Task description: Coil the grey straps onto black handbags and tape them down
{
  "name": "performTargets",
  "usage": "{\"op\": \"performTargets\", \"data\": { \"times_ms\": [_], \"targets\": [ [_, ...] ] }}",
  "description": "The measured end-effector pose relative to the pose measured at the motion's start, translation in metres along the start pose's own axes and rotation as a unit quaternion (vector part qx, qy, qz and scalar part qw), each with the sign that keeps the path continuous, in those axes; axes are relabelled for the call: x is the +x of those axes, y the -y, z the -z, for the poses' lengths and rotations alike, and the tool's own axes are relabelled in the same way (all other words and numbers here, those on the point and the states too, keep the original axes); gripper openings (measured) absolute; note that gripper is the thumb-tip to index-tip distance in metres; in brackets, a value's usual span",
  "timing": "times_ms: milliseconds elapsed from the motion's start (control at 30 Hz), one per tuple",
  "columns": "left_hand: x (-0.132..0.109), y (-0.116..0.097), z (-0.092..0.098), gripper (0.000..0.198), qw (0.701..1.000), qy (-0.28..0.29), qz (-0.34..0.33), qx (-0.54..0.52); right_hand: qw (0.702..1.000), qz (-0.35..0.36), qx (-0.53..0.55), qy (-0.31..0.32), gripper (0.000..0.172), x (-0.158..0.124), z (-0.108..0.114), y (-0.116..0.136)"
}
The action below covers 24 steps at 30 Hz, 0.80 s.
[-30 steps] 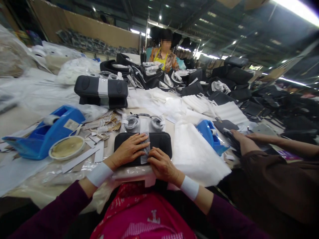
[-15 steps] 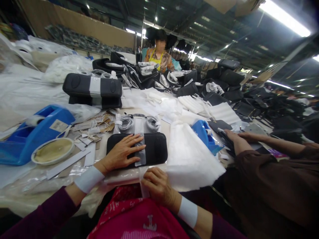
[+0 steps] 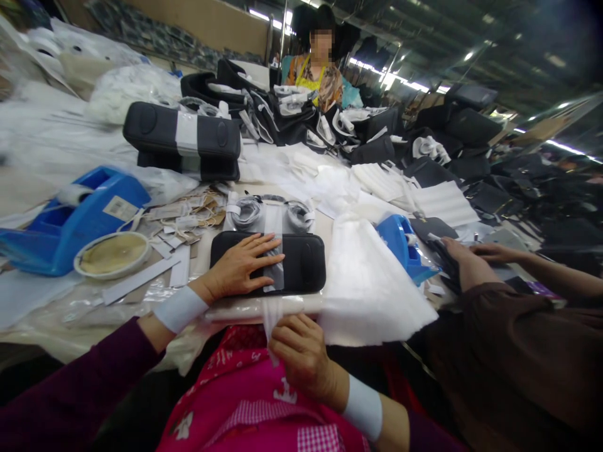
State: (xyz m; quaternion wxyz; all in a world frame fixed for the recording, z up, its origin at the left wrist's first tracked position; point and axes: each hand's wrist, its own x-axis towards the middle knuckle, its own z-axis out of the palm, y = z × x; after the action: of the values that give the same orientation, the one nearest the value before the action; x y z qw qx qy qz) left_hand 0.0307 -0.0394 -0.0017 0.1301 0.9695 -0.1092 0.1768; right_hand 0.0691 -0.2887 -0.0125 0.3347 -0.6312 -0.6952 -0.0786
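Note:
My left hand (image 3: pixel 245 265) lies flat with spread fingers on a black case (image 3: pixel 306 263), its fingertips over a pale strip (image 3: pixel 274 270) that crosses the case. Below the table edge, my right hand (image 3: pixel 301 351) is closed on the strip's lower end, which hangs down from the case. Behind the case, the strip runs between two wrapped coils, the left coil (image 3: pixel 245 213) and the right coil (image 3: pixel 299 215). White foam sheet (image 3: pixel 372 282) lies just right of the case.
Blue tape dispensers stand at the left (image 3: pixel 80 220) and right (image 3: pixel 405 248). Near the left one are a round dish (image 3: pixel 113 255) and paper tags (image 3: pixel 202 210). Stacked black cases (image 3: pixel 188 135) sit behind. A co-worker's hands (image 3: pixel 471 260) are at the right; another person stands across the table.
The view has tilted downward, so the table appears higher. My right hand has drawn slightly down from the case, and more of the strip shows between them. My left hand stays on the case.

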Motion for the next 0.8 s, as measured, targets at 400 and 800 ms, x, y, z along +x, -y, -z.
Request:
{"op": "performTargets", "data": {
  "times_ms": [400,800],
  "targets": [
    [-0.001,-0.002,0.0,0.057,1.0,-0.001,-0.007,0.001,0.992,-0.061,0.09,-0.068,0.022,0.042,0.018,-0.023],
    [-0.007,-0.001,-0.005,0.056,1.0,0.01,-0.008,-0.003,0.998,0.023,0.028,0.054,0.02,0.05,0.044,-0.016]
  ]
}}
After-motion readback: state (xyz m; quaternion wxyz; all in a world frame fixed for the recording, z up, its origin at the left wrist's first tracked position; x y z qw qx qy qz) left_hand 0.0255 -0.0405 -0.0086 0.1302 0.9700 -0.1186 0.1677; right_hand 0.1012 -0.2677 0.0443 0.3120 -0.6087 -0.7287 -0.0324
